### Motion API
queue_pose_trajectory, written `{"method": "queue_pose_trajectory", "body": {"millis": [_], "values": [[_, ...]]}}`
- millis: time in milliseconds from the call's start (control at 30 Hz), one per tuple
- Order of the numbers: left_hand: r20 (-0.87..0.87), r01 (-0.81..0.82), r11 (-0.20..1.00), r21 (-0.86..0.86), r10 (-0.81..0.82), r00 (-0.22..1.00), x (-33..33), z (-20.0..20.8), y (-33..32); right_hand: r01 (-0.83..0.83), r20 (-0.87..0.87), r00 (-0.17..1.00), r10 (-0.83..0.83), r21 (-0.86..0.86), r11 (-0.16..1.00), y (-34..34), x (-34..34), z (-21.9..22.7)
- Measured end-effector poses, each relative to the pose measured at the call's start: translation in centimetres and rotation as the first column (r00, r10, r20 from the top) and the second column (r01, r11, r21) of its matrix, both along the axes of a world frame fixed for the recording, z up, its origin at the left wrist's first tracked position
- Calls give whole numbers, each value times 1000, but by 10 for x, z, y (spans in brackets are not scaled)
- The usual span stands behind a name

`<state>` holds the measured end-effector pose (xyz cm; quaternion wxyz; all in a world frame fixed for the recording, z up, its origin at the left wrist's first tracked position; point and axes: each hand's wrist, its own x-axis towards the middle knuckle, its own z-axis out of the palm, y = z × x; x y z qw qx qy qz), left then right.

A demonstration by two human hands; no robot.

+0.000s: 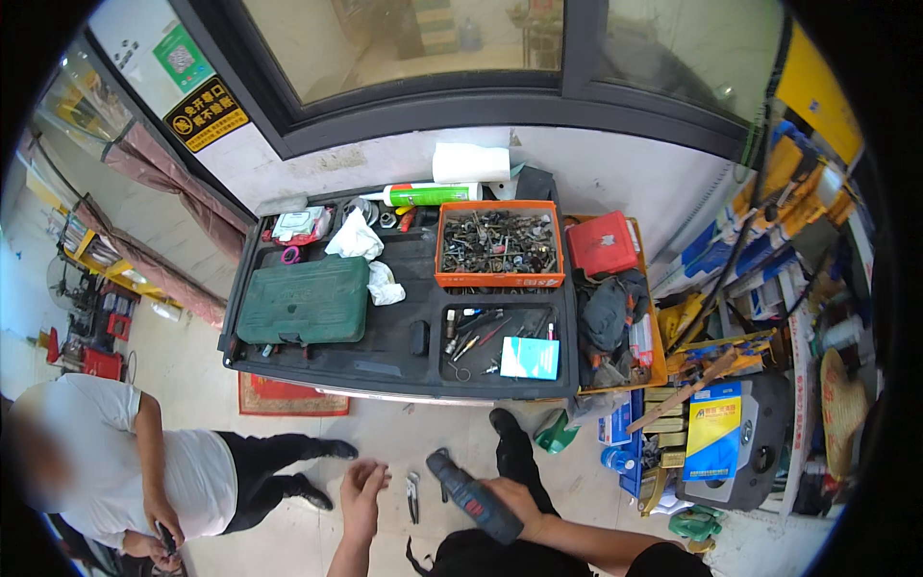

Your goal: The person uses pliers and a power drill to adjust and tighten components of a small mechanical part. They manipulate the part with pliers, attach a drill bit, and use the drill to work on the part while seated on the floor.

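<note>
My right hand [519, 505] is wrapped around a stubby dark grey power tool [476, 498] with red marking, low in front of my body. The tool slants from upper left to lower right, and its exact kind is unclear. Left of it, my left hand [363, 489] is raised with fingers loosely bent and apart, holding nothing. Between the two hands, a pair of pliers [413, 495] shows against the floor, apart from both. Ahead is a black workbench [404, 252] bearing a closed green tool case [303, 300] and an orange box [500, 280] full of small metal parts.
A bench recess holds small tools and a light-blue box [529, 358]. White tissue [358, 237] and a green-white sealant tube [433, 194] lie farther back. Right of the bench are a red case [603, 242] and crowded shelves. Another person [183, 471] stands left, holding a small dark object.
</note>
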<state>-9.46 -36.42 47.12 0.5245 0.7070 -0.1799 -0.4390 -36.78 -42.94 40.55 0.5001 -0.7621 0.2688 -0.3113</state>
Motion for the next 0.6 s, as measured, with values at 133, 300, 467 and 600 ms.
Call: {"method": "queue_pose_trajectory", "body": {"millis": [133, 300, 467, 600], "values": [[205, 119, 991, -55, -105, 973, -14, 3, -110, -56, -2, 998, 56, 46, 997, -87, -27, 28], [483, 330, 939, 96, -334, 810, -32, 17, -227, -149, -22, 988, 150, 59, 987, -160, -57, 55], [653, 434, 887, 156, -422, 629, -41, 19, -267, -331, -78, 939, 336, 66, 941, -208, -64, 75], [747, 597, 782, 179, -503, 435, -48, 26, -280, -366, -66, 927, 368, 45, 930, -219, -62, 89]]}}
